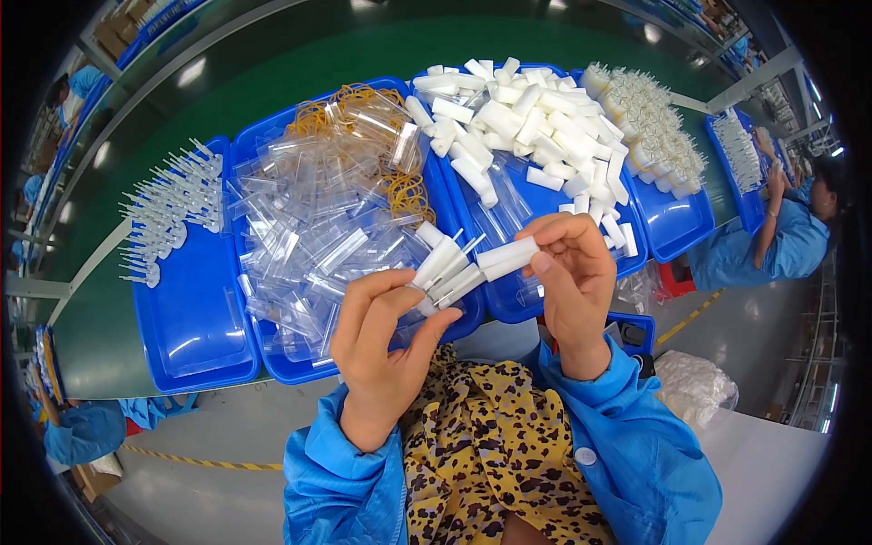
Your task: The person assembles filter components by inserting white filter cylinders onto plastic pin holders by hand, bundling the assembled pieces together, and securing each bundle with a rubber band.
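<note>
My left hand is closed around a small bundle of white stemmed plastic pieces, their thin rods pointing up and to the right. In my right hand, thumb and fingers pinch a white cylinder, which looks like foam. Its left end meets the tips of the bundle; I cannot tell whether the rods go inside it. Both hands are above the near edge of a blue tray full of clear plastic sleeves and yellow rubber bands.
Loose white cylinders fill the blue tray to the right. Bundled white pieces stand beyond it. At left, another blue tray has upright stemmed pieces along its far side. A co-worker in blue sits at the right.
</note>
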`<move>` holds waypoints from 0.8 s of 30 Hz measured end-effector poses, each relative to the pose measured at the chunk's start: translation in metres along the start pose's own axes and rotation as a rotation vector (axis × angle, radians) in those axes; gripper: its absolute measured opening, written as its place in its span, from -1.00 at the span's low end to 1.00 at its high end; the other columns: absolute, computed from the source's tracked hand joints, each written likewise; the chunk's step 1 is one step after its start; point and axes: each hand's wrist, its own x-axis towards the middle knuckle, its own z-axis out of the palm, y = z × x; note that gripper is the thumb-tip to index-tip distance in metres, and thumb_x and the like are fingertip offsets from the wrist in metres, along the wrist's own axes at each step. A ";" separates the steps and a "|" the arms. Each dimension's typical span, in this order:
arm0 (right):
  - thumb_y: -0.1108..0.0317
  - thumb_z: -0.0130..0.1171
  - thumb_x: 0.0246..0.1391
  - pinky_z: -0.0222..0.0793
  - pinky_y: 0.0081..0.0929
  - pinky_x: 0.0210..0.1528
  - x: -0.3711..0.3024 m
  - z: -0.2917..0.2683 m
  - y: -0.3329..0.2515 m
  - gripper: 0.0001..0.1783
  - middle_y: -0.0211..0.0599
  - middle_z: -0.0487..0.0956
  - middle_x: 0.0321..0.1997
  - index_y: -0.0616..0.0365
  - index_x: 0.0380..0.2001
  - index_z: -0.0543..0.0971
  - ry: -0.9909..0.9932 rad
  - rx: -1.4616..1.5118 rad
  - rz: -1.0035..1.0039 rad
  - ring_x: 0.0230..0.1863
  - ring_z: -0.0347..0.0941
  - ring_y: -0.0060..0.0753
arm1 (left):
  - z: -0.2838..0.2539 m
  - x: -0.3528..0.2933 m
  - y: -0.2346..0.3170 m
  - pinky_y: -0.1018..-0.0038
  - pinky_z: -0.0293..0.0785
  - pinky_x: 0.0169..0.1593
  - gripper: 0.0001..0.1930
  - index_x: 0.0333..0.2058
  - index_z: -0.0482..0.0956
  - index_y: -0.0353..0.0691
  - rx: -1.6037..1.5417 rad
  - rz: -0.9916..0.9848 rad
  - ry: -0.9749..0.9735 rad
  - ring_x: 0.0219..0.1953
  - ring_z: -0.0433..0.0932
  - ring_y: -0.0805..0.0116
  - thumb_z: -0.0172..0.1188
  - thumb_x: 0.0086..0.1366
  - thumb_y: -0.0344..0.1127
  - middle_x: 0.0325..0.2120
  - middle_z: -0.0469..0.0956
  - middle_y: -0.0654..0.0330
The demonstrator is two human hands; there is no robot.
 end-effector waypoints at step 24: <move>0.49 0.22 0.03 0.23 -0.64 -0.17 0.000 0.009 0.003 -0.87 -0.28 0.43 -0.12 0.22 -0.30 0.55 -0.035 -0.303 0.022 -0.21 0.30 -0.58 | 0.005 0.000 -0.003 0.45 0.49 -0.35 -0.61 -0.40 0.57 -0.30 -0.093 -0.005 -0.009 -0.36 0.56 0.23 0.56 -0.23 -0.38 -0.32 0.53 0.08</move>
